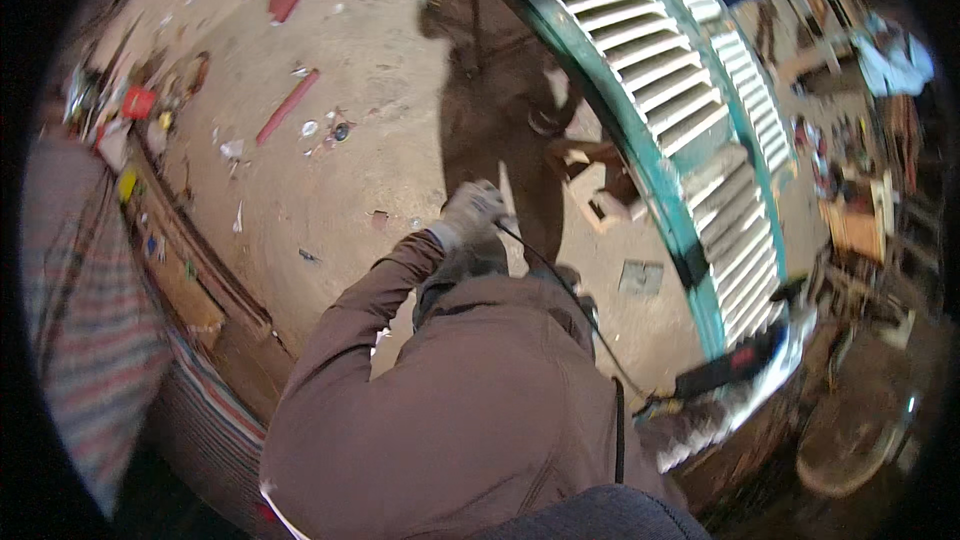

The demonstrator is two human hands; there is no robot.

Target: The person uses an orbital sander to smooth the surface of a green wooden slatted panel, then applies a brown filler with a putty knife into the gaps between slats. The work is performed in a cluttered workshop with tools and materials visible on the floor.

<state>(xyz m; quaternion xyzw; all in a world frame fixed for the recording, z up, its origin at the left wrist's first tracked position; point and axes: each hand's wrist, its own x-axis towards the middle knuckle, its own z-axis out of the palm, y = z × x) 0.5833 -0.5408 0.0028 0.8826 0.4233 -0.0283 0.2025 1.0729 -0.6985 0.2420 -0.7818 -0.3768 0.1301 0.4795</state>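
Note:
My left hand [472, 216], in a pale work glove, is closed around a thin black cord [562, 280] in front of my body. From that hand the cord runs down to the right, to the rear end of a dark power tool [735, 365] that looks like an angle grinder. The tool is beside the lower end of a green frame with white louvre slats [655, 60]. I cannot make out my right hand or what supports the tool; bright, blurred glare lies just below it.
Red metal pieces [287, 107] and small scraps lie on the concrete floor [370, 160]. A wooden block frame [600, 202] props near the louvred frame. Striped cloth [95, 310] hangs at left. Wooden pieces [858, 225] and clutter crowd the right, by a round stool-like seat [845, 455].

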